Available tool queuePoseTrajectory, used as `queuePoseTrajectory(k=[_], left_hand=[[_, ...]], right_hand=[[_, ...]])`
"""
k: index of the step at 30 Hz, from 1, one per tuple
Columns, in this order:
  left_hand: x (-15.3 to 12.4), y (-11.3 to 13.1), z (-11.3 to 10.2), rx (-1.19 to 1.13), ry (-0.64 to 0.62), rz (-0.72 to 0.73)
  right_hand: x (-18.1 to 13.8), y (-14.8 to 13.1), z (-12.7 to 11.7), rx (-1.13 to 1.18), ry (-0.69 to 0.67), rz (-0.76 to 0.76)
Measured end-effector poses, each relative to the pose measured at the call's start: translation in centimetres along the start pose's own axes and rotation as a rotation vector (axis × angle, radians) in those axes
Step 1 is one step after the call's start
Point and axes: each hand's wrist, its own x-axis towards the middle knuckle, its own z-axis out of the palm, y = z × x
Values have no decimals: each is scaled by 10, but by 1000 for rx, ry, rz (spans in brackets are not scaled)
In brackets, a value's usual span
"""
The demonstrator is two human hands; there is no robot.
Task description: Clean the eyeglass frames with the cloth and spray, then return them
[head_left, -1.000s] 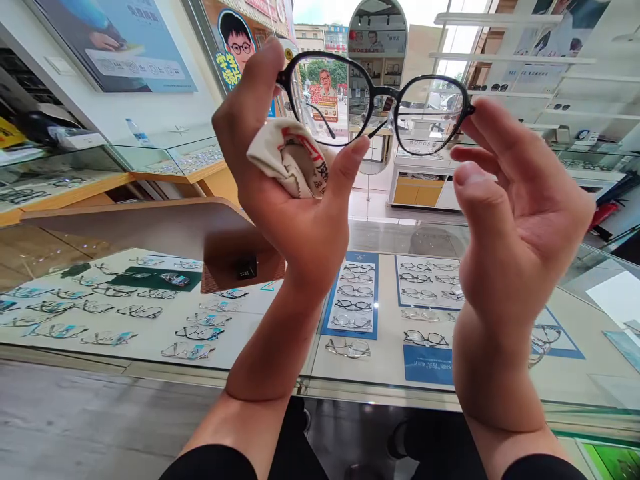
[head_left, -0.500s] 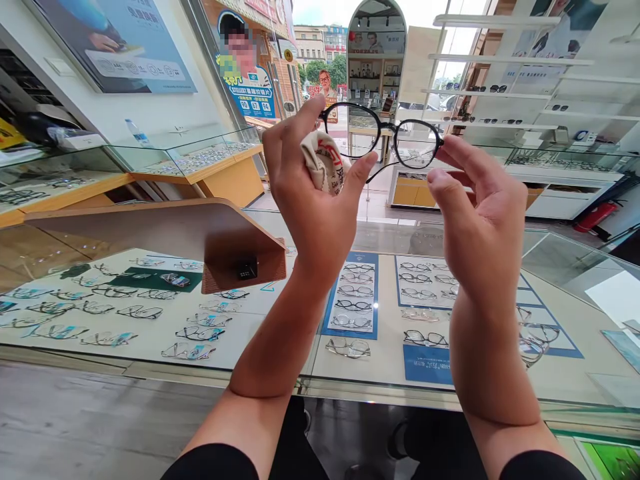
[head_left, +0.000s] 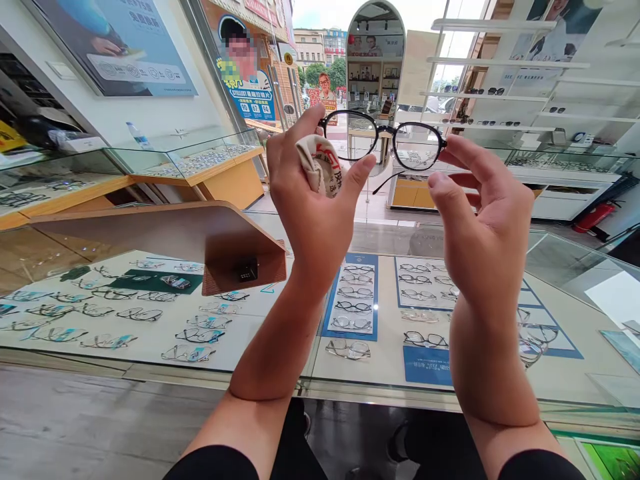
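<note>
I hold a pair of black-rimmed glasses (head_left: 384, 139) up at arm's length above a glass counter. My left hand (head_left: 313, 207) pinches the left lens rim between forefinger and thumb, and a crumpled cream cleaning cloth (head_left: 320, 165) with red print is tucked in its palm. My right hand (head_left: 480, 227) grips the right end of the frame with its fingertips, the other fingers curled loosely. One thin temple arm hangs down behind the lenses.
Below my arms runs a glass display counter (head_left: 350, 373) with several rows of spectacles inside. A tilted wooden mirror stand (head_left: 165, 233) sits on it at the left. An arched mirror (head_left: 375, 47), wall shelves (head_left: 500, 100) and more glass cases (head_left: 190, 157) stand behind.
Both hands have carried the glasses away from my face and lower, from close up to arm's length. The grip of each hand and the cloth in the left palm are unchanged.
</note>
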Motion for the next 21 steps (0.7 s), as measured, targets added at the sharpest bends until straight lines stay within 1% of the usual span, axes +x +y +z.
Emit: queuePoseTrajectory(k=[3,6,11,15,18,21], left_hand=[[-1,-11,2,-61,-64,-101],[-2,-19,4,-74,-105,-184],[-5,-16,6,-53,-85,-181],[-5,-2,5,-6,-21,-109],[-5,8,2,21,44,31],[-8,18,-2,16,56,163]], right_hand=[[-2,-3,-4,2,-1,-66],[-2,-5,-5,3,-9,-74],[-4,-9,-6,-2,-7,-73],[-4,-8,-7,-9,-8,-88],[-4,-3,-8,32,-10,-110],[-3,-1,-8,128,26,-136]])
